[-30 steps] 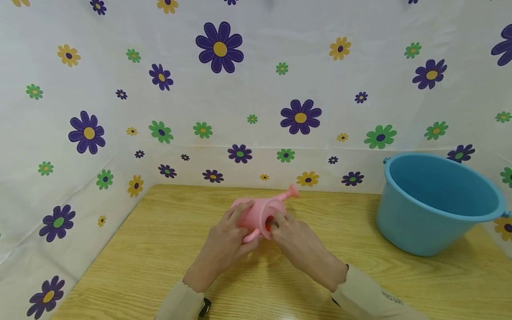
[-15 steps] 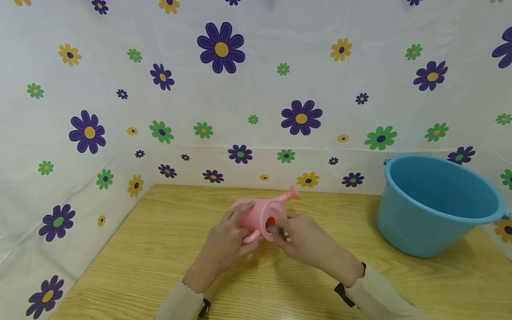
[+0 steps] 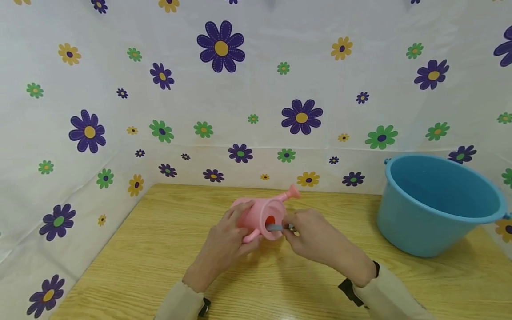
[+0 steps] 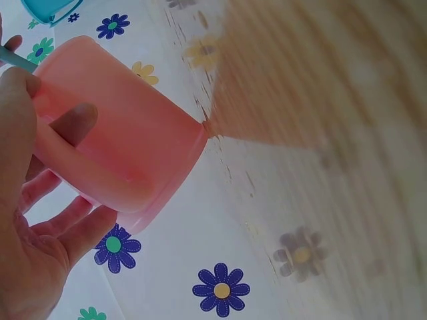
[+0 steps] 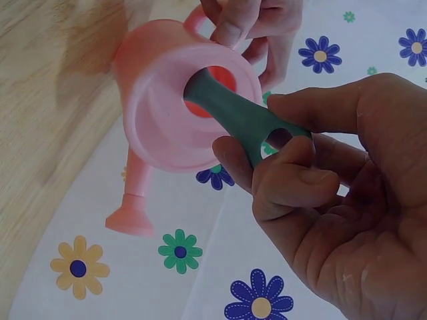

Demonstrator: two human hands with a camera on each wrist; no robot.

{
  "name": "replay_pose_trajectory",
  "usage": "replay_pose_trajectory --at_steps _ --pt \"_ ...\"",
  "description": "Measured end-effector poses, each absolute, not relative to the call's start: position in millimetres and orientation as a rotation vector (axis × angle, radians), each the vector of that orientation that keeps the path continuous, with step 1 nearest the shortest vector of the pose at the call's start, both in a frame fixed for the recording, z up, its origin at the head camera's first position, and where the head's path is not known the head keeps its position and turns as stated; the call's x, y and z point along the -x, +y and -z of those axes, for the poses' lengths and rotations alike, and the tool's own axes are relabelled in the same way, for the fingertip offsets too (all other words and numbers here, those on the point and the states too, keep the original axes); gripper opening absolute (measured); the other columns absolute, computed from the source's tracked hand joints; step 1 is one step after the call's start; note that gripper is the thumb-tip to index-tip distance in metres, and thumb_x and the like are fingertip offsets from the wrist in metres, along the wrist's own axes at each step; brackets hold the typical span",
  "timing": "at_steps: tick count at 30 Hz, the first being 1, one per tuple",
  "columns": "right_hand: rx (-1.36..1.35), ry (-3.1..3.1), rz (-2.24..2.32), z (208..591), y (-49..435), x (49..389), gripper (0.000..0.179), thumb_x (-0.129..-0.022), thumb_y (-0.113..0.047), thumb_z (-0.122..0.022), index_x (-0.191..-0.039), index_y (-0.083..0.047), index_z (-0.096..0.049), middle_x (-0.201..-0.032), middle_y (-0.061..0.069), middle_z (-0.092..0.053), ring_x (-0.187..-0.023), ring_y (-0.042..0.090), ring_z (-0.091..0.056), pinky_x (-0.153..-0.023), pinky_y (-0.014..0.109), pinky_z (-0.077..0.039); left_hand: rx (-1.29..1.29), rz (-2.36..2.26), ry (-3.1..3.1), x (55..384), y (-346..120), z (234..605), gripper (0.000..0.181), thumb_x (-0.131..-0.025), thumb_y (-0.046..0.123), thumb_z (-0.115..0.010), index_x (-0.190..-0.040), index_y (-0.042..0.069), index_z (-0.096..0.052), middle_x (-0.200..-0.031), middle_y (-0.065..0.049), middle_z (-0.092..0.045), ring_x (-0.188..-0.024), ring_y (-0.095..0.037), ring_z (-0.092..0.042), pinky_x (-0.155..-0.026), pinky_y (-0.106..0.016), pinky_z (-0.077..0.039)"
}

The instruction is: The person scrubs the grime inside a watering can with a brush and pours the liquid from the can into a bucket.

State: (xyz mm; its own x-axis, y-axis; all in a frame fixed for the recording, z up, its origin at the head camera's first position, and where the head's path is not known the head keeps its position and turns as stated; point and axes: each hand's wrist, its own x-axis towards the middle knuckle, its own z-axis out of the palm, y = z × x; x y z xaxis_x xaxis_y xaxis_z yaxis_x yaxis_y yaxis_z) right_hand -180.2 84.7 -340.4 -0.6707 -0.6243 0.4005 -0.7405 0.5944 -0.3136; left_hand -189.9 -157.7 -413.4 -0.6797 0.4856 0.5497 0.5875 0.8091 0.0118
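A pink toy watering can (image 3: pixel 251 216) lies on its side on the table, mouth facing right and toward me. My left hand (image 3: pixel 224 238) holds it by the body and the curved handle (image 4: pixel 87 170). From the can's round opening sticks a grey-green tool handle (image 5: pixel 230 113) with a hole near its end. The fingers and thumb of my right hand (image 3: pixel 318 235) pinch this end. What the tool's other end looks like is hidden inside the can. Something orange-red (image 5: pixel 223 77) shows through the opening behind it.
A large light-blue bucket (image 3: pixel 416 222) stands at the right on the wooden table (image 3: pixel 132 266). Behind and to the left hangs a white cloth (image 3: pixel 248 89) printed with flowers. The can's spout (image 3: pixel 294 191) points toward the back.
My right hand has come out of the can's mouth and moved right, with the grey-green tool handle now showing between its fingers. The left hand and the can stay in place.
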Motion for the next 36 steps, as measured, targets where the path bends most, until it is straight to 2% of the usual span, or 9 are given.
replay_pose_trajectory --at_steps 6,13,20,30,36 --pt "-1.108 -2.582 -0.648 340.3 82.7 181.1 0.010 -0.088 0.000 -0.069 -0.080 -0.006 -0.072 -0.059 -0.006 -0.053 -0.056 0.001 -0.038 -0.052 0.014 -0.035 0.796 0.270 -2.464 189.9 -157.6 413.6 0.039 -0.092 0.039 -0.071 -0.060 0.016 -0.066 -0.145 -0.007 -0.055 -0.133 -0.029 -0.056 -0.068 -0.032 -0.065" --pt "-1.119 -2.577 -0.640 345.1 79.4 184.2 0.008 -0.087 0.000 -0.070 -0.081 -0.005 -0.072 -0.062 -0.005 -0.057 -0.057 0.001 -0.040 -0.054 0.014 -0.038 0.809 0.243 -2.458 189.2 -157.0 412.8 0.042 -0.092 0.040 -0.071 -0.059 0.015 -0.065 -0.145 -0.008 -0.055 -0.131 -0.028 -0.057 -0.066 -0.031 -0.064" --pt "-1.141 -2.562 -0.653 349.9 75.5 187.2 0.009 -0.087 0.000 -0.073 -0.079 -0.004 -0.070 -0.061 -0.005 -0.055 -0.058 0.002 -0.039 -0.054 0.014 -0.036 0.812 0.219 -2.442 189.1 -156.6 412.8 0.042 -0.092 0.040 -0.070 -0.058 0.015 -0.063 -0.144 -0.008 -0.055 -0.128 -0.028 -0.058 -0.064 -0.031 -0.064" --pt "-1.183 -2.512 -0.641 358.1 69.4 192.0 0.005 -0.087 0.001 -0.072 -0.084 -0.003 -0.073 -0.067 -0.002 -0.065 -0.060 0.002 -0.044 -0.056 0.013 -0.041 0.803 0.221 -2.454 188.7 -156.9 412.9 0.042 -0.092 0.037 -0.069 -0.057 0.015 -0.062 -0.145 -0.008 -0.054 -0.130 -0.028 -0.057 -0.063 -0.030 -0.063" --pt "-1.186 -2.524 -0.674 361.7 65.0 193.1 0.002 -0.090 -0.001 -0.072 -0.091 0.000 -0.073 -0.076 0.002 -0.070 -0.065 0.005 -0.054 -0.060 0.014 -0.047 0.799 0.220 -2.445 188.1 -159.0 413.7 0.041 -0.091 0.037 -0.069 -0.057 0.015 -0.061 -0.144 -0.009 -0.055 -0.130 -0.030 -0.058 -0.065 -0.030 -0.064"
